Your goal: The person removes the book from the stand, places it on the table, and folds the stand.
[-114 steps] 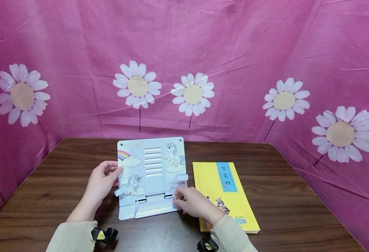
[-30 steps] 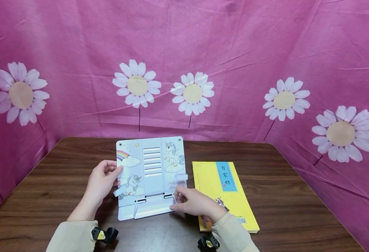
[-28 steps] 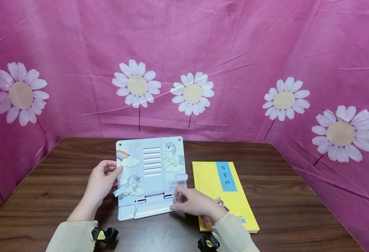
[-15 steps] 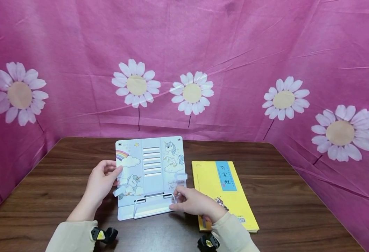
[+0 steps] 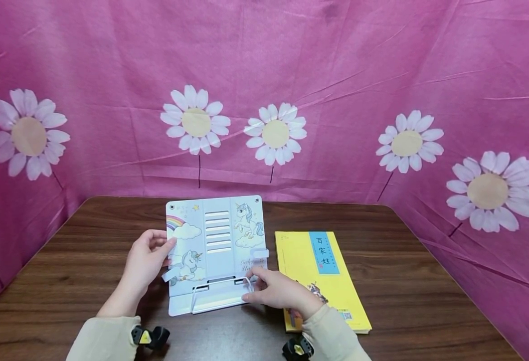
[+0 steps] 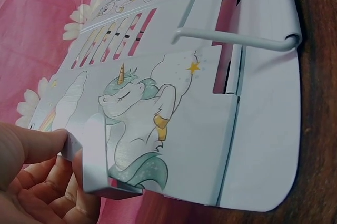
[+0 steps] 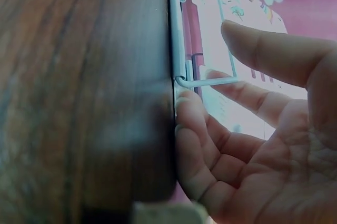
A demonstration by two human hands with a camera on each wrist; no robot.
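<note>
One pale-blue, slotted, unicorn-printed panel stand (image 5: 219, 261) is located left of a yellow paper-covered book (image 5: 329, 282). Its left edge is pinched by the bare left hand (image 5: 144, 258). The bare right hand (image 5: 279, 289) is placed, fingers bent, at the white wire bracket (image 6: 231, 37); its grip cannot be determined.

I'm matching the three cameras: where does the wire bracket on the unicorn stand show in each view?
Head: wire bracket left of centre, low, at the lower part of the stand.
Left wrist: wire bracket in the upper right.
Right wrist: wire bracket in the upper middle, by the right hand.
Shared landmark: the stand's slotted panel.
</note>
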